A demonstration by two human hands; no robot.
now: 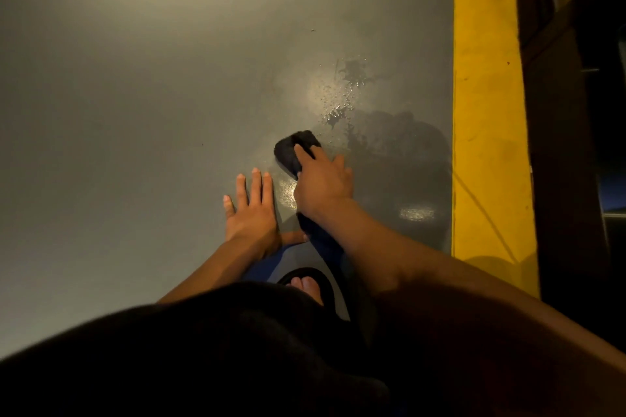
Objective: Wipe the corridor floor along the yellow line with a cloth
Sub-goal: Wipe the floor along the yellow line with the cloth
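Right hand [321, 186] is gripping the dark cloth [294, 149], pressing it on the grey floor [135, 112] left of the yellow line [487, 112]. Left hand [252, 210] is lying flat, fingers straight, bracing. Droplets [338, 101] beyond the cloth: I'd push forward through them, overlapping strokes, keeping pressure even.

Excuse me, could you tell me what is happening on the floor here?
A person is crouched on the grey floor, wiping it with a dark cloth held under the right hand. The left hand lies flat on the floor beside it, fingers straight. Water droplets and a puddle remain just ahead of the cloth, and the yellow line runs along to the right. A sandalled foot shows below the hands.
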